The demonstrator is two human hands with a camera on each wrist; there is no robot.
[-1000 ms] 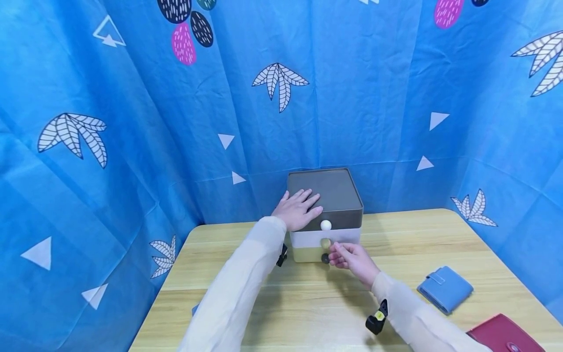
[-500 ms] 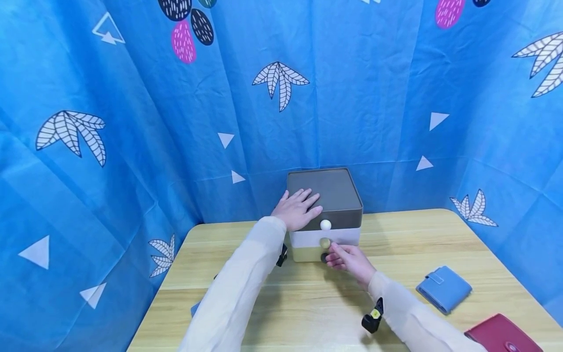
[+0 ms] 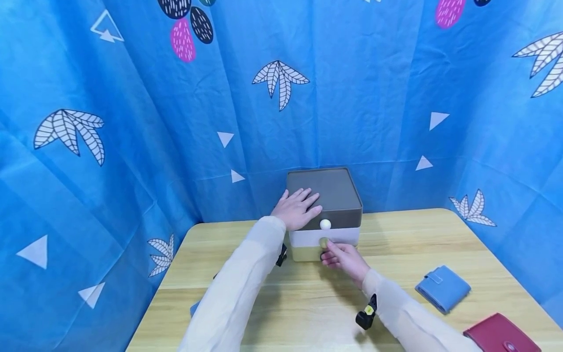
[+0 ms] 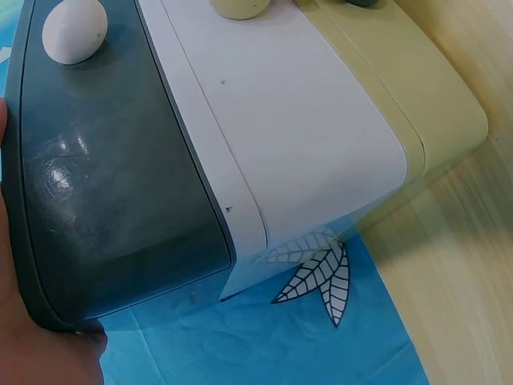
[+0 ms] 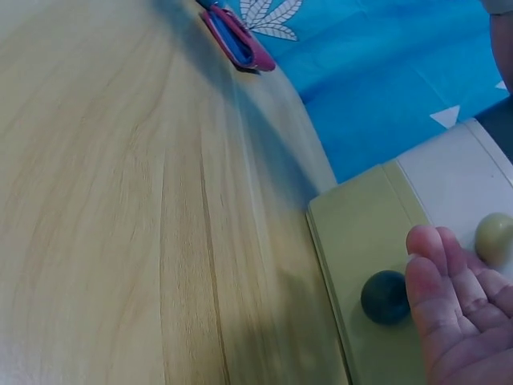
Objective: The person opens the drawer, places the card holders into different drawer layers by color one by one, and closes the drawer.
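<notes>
A small three-drawer box (image 3: pixel 327 186) stands at the back of the table, with a dark grey top tier, a white middle and a yellow-green bottom. My left hand (image 3: pixel 295 211) lies with spread fingers on its dark lid, near the front left edge. At the front, my right hand (image 3: pixel 346 259) pinches the olive round knob (image 3: pixel 324 243) of the white drawer; the thumb's hold is hidden in the right wrist view. Its lower fingers are beside the black knob (image 5: pixel 385 297) of the bottom drawer. The white knob (image 4: pixel 74 30) above is untouched. All drawers look closed.
On the wooden table (image 3: pixel 391 244), a blue wallet (image 3: pixel 443 289) and a red wallet (image 3: pixel 502 334) lie to the right. Part of a blue thing (image 3: pixel 195 308) shows beside the left sleeve. A patterned blue curtain (image 3: pixel 374 122) hangs behind the box.
My right hand has moved slightly left, from beside the olive knob onto it, and its fingers now partly cover the black knob. My left hand has stayed on the lid.
</notes>
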